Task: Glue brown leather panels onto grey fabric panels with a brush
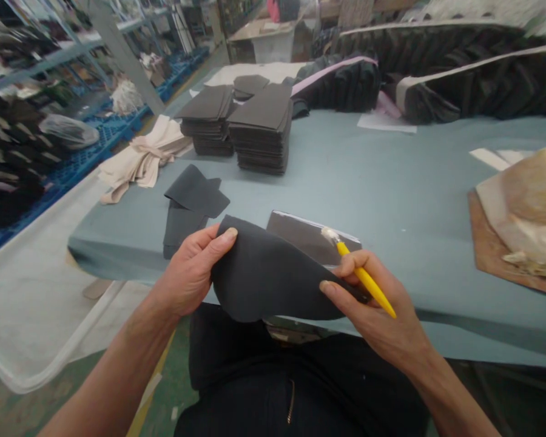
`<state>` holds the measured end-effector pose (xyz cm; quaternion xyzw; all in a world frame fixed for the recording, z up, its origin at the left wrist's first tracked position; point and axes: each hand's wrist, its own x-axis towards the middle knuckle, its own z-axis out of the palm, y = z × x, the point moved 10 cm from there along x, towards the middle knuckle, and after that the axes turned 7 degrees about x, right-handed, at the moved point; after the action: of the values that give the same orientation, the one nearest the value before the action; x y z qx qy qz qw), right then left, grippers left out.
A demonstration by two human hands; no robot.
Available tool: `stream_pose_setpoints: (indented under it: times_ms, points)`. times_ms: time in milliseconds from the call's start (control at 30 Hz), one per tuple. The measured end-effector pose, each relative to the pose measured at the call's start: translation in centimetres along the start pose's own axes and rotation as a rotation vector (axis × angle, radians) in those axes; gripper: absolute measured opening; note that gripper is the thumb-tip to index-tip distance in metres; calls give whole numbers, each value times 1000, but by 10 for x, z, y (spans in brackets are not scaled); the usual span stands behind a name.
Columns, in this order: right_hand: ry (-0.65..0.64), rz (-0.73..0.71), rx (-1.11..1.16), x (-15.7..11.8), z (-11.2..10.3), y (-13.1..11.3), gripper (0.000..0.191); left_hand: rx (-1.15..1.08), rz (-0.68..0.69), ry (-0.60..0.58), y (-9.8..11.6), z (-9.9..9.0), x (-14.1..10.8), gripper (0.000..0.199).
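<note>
The left hand (pixel 191 267) pinches a sheet (pixel 273 276) by its left end; the right hand (pixel 389 334) holds its right end and a brush (pixel 367 281).

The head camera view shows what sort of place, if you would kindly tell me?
Probably a factory workshop handling cut sheet material, judging by the tall stack of dark grey flat pieces, the slim yellow-handled brush and the blue plastic pallets at left.
</note>
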<state>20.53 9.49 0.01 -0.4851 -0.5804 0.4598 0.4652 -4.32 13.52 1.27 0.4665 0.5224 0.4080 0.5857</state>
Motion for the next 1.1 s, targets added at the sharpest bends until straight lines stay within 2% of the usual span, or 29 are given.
stream_pose_setpoints:
  times_ms: [200,367,500,567,667,767,833,933,1000,1100]
  points:
    - [63,7,-23,-6,-11,11,27,-5,-21,32,-3,2,0,49]
    - [68,34,-29,-17,-15,21,27,-51,-86,58,-19,2,-7,48]
    - [100,7,-116,-22,-22,20,23,-47,-122,16,-31,5,-16,48]
    - [139,-17,-153,-24,-27,17,21,38,-94,-20,-27,6,-20,45]
    - [211,-41,-177,-29,-36,14,21,341,47,-45,2,5,-28,36]
    - [258,-58,-148,-35,-40,13,23,669,261,37,48,4,-37,29]
    - [241,-71,-112,-37,-36,11,23,792,396,83,76,8,-43,24]
    - [207,-123,-67,-39,-25,5,23,867,631,39,105,25,-52,17]
    - [211,-159,-38,-39,-21,0,23,855,787,-2,117,35,-57,24]
    - [240,-179,23,-38,-18,-4,21,776,959,-15,128,36,-60,29]
